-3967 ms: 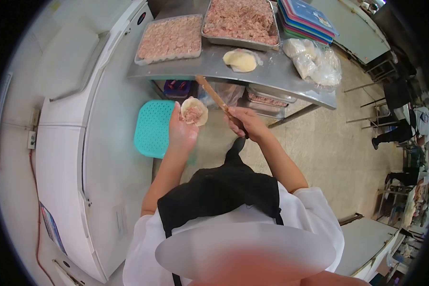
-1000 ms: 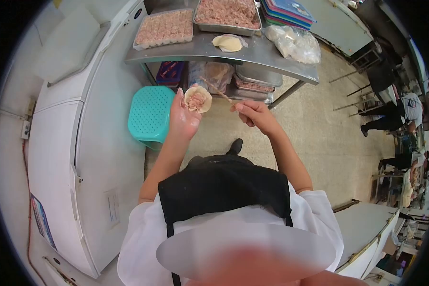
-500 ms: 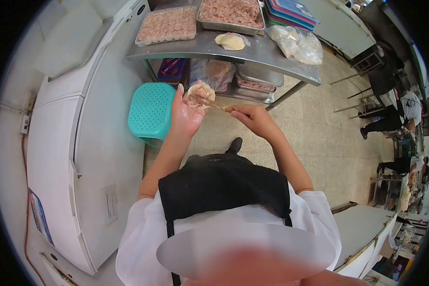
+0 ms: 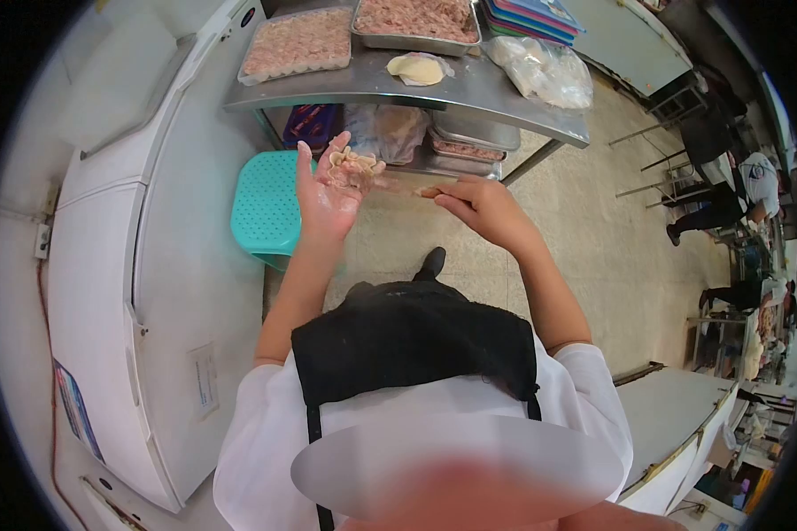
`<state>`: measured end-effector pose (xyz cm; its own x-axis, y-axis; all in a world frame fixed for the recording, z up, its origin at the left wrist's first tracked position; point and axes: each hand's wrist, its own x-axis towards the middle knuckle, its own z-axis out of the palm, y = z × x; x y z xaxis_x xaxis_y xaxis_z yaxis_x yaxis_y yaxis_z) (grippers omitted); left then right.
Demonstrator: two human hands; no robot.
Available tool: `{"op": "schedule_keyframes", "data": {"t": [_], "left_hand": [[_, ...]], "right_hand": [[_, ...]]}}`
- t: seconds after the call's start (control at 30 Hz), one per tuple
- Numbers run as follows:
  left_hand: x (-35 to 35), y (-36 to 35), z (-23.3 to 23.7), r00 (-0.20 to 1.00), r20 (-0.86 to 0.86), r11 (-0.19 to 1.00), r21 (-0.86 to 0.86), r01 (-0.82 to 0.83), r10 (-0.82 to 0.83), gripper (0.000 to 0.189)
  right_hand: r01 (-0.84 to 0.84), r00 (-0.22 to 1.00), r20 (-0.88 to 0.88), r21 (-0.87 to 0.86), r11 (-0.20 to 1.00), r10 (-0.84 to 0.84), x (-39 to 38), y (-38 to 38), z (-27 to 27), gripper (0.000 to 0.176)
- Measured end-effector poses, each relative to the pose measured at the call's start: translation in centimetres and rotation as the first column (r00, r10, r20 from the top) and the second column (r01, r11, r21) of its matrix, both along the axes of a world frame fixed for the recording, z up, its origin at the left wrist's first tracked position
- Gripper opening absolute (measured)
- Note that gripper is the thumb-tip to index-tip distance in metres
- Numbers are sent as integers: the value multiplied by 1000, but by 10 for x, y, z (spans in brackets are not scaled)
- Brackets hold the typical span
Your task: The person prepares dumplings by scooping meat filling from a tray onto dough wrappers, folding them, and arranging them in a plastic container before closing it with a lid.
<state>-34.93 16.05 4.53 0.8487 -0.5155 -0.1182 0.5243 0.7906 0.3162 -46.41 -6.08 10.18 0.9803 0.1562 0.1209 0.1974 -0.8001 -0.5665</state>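
Observation:
My left hand (image 4: 329,205) holds a dumpling (image 4: 354,165) near its fingers, palm up with the thumb raised. The dumpling's pale wrapper is ruffled at the edge and gathered around pinkish minced meat. In my right hand (image 4: 494,214) is the handle of a slim spatula (image 4: 427,192). Its blade is blurred and points left, reaching close to the dumpling; whether it touches cannot be made out. Beyond both hands stands a steel table (image 4: 345,88). On it are a stack of round wrappers (image 4: 419,70) and a metal tray (image 4: 413,41) of minced meat.
A tray of filled dumplings (image 4: 297,44) sits at the table's left. Plastic bags (image 4: 545,73) and coloured trays (image 4: 536,19) lie at its right. A turquoise stool (image 4: 267,199) stands beside the white fridge (image 4: 190,292). Other people (image 4: 757,181) are far right.
The wrapper, spread open before, is now drawn up in folds around the meat. The spatula has pulled back rightward from the filling. Both hands have shifted slightly.

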Motion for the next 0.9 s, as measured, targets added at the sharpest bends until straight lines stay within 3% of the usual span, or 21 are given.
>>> {"op": "schedule_keyframes", "data": {"t": [0.07,0.17,0.27,0.37,0.43,0.57,0.67,0.73,0.8,0.9], "left_hand": [[2,0,9,999,-38,998,55,11,-9,64],[4,-6,11,991,-127,996,91,-25,36,62],[26,6,-30,987,-74,960,-254,120,-143,55],[16,5,-4,998,-29,997,-57,53,-55,52],[9,2,0,976,202,987,155,46,-78,56],[0,6,13,818,499,813,578,-69,-285,74],[1,9,15,600,702,711,639,-293,-384,82],[1,5,15,430,839,633,537,-557,-333,76],[2,4,15,377,857,628,515,-584,-352,69],[1,9,17,491,749,701,633,-329,-446,58]], "right_hand": [[32,998,56,72,997,-36,-4,3,1,27],[47,994,103,-4,999,-46,-2,12,-7,28],[34,999,25,10,999,-35,-1,10,0,28],[85,996,5,241,967,-89,-2,-5,-17,30],[150,989,-36,282,948,-146,-4,-6,-14,31],[182,983,-33,321,930,-181,-6,-9,-9,30],[144,988,-92,256,956,-124,-8,-11,7,31],[115,991,-99,263,958,-92,-10,-9,9,31],[96,991,-111,272,958,-68,-11,-7,12,30],[79,992,-119,280,957,-47,-11,-4,12,29]]}}
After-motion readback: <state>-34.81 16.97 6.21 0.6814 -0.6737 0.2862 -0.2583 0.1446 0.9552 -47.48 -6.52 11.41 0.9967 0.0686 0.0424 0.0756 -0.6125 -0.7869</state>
